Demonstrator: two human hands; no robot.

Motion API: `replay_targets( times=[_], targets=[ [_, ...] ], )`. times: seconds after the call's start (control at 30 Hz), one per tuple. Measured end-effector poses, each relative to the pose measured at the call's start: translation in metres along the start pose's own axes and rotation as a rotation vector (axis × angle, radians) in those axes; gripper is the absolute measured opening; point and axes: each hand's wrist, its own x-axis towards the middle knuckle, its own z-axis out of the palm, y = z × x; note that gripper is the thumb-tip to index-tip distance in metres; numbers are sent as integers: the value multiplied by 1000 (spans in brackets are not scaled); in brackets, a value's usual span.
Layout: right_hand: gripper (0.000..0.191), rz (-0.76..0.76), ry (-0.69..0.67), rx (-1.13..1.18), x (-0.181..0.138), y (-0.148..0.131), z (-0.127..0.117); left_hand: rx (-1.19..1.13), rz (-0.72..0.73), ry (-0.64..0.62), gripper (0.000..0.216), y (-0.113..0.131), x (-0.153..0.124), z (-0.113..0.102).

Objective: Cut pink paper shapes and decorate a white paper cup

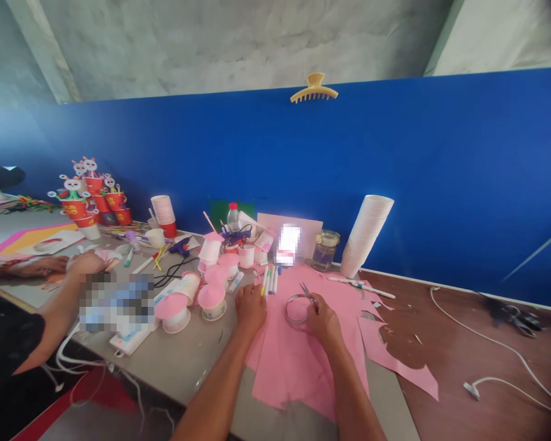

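My right hand (324, 318) is closed around a pair of scissors (305, 290), blades pointing away from me. Against its fingers is a round ring (286, 308), perhaps a roll of tape; I cannot tell whether the hand grips it too. Beneath lie large sheets of pink paper (298, 367). At their left edge rests my left hand (251, 308), its fingers bent and together, the tips hidden. Just beyond its fingers are several markers (270, 280). Left of it stand paper cups (212, 304) topped with pink paper cones.
Behind the paper are a lit phone (288, 244), a glass jar (325, 250) and a tall leaning stack of white cups (367, 236). Pink offcuts (406, 367) and white cables (482, 337) lie right. A power strip (133, 334) and another person's arm (62, 309) are left.
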Motion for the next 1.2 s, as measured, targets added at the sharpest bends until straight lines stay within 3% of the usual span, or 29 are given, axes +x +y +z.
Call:
replay_targets(
  times=[0.2, 0.47, 0.67, 0.9, 1.07, 1.2],
  targets=[
    [38, 121, -37, -144, 0, -2, -7, 26, -22, -41, 33, 4, -3, -3],
    [33, 130, -86, -161, 1, -1, -8, 40, 67, -30, 31, 3, -3, 1],
    [23, 69, -182, -229, 0, 3, -6, 55, 42, -31, 20, 1, -2, -1],
    [26, 117, -137, -315, -2, -3, -3, 62, 34, 2, 15, 2, -2, -1],
    [22, 158, -75, -212, -2, -7, -8, 29, 27, 42, 13, 3, -1, -4],
    [20, 115, -45, -94, -2, -7, -9, -182, 156, 142, 14, 5, 1, -2]
  ],
)
